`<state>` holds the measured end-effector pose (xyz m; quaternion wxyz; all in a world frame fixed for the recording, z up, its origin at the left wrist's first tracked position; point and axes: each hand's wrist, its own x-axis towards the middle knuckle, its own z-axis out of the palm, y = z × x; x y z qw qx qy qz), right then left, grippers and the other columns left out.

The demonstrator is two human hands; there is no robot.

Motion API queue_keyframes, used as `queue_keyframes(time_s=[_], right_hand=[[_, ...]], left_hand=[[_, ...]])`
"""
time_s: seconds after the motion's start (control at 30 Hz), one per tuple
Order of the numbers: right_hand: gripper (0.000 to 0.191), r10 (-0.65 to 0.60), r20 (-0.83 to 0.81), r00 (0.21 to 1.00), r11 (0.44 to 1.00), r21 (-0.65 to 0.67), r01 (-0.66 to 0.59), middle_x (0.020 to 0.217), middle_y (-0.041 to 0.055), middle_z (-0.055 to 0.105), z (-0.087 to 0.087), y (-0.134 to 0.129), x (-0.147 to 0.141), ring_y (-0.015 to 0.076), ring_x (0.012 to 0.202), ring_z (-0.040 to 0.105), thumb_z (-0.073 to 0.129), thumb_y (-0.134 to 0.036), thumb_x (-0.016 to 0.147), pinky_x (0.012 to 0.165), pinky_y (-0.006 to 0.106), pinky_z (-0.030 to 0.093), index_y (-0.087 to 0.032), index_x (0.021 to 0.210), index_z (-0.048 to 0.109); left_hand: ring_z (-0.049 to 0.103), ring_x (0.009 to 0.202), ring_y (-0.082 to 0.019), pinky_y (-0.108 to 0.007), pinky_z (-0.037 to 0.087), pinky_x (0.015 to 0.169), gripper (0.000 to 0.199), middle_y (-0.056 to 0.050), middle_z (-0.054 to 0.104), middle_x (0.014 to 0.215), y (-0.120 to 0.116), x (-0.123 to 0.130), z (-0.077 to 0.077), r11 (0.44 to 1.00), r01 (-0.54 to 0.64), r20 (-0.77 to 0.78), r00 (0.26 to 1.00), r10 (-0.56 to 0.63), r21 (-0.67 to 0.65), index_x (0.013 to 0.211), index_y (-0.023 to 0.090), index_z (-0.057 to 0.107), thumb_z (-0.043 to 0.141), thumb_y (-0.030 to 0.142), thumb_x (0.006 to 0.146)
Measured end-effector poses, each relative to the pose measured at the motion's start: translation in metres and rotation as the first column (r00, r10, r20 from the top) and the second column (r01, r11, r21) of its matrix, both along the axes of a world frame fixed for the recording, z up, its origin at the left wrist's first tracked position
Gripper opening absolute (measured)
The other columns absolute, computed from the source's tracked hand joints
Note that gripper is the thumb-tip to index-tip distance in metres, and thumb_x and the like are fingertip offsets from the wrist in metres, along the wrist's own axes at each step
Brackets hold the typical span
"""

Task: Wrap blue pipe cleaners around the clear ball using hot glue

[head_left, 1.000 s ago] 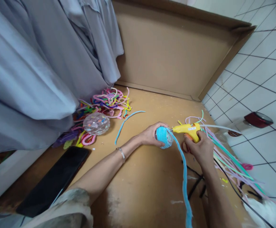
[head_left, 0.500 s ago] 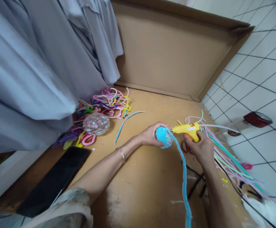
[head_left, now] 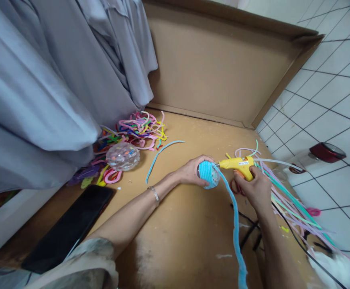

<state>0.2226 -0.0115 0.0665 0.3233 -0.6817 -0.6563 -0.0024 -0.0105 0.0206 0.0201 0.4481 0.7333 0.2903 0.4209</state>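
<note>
A clear ball (head_left: 213, 179), partly wound with light blue pipe cleaner (head_left: 205, 172), is in the grip of my left hand (head_left: 192, 170). A long blue strand (head_left: 235, 224) trails from the ball down to the bottom edge of the view. My right hand (head_left: 257, 186) is wrapped round the handle of a yellow glue gun (head_left: 237, 163). The gun's nozzle points left and is at the ball's upper right side, by the start of the loose strand. A clear glue stick (head_left: 279, 161) juts from the gun's back.
Another clear ball (head_left: 123, 156) lies by a heap of coloured pipe cleaners (head_left: 141, 128) at the left. A black phone (head_left: 69, 228) is nearer. Scissors (head_left: 235, 187) lie under the gun; more strands (head_left: 295, 202), a black cable (head_left: 301, 245) and a red-lidded jar (head_left: 327, 152) are at the right.
The long blue strand has swung slightly to the right at its lower end. Both hands keep nearly the same position and hold.
</note>
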Motion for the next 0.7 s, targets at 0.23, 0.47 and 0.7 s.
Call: queue_keyframes(time_s=[0.23, 0.47, 0.7], right_hand=[[0.039, 0.016, 0.01, 1.0, 1.0, -0.02, -0.016, 0.053, -0.004, 0.038, 0.0043, -0.0013, 0.0013, 0.0128, 0.05, 0.034, 0.052, -0.059, 0.065, 0.051, 0.027, 0.025, -0.025, 0.06, 0.035], [0.039, 0.004, -0.018, 1.0, 1.0, 0.011, -0.004, 0.052, -0.0047, 0.037, 0.0011, -0.0011, -0.0003, 0.0129, 0.05, 0.035, 0.052, -0.059, 0.066, 0.051, 0.026, 0.025, -0.025, 0.06, 0.035], [0.041, -0.003, 0.012, 1.0, 1.0, -0.005, 0.003, 0.053, -0.0044, 0.038, 0.0012, -0.0013, 0.0022, 0.0127, 0.05, 0.034, 0.052, -0.062, 0.066, 0.051, 0.026, 0.024, -0.025, 0.062, 0.035]], left_hand=[[0.056, 0.119, -0.026, -0.041, 0.041, 0.104, 0.072, -0.009, 0.058, 0.127, 0.0003, 0.0003, -0.0008, 1.0, -0.004, 0.008, 1.0, 0.004, 0.001, 0.116, 0.021, 0.055, 0.084, 0.017, 0.05], [0.054, 0.122, -0.028, -0.044, 0.041, 0.105, 0.072, -0.011, 0.057, 0.129, -0.0008, -0.0001, 0.0016, 1.0, -0.012, -0.013, 1.0, 0.012, -0.004, 0.116, 0.02, 0.055, 0.084, 0.02, 0.05], [0.055, 0.12, -0.028, -0.043, 0.041, 0.105, 0.072, -0.01, 0.057, 0.128, -0.0016, -0.0004, 0.003, 1.0, -0.007, -0.006, 1.0, 0.007, -0.012, 0.115, 0.02, 0.055, 0.084, 0.018, 0.05]])
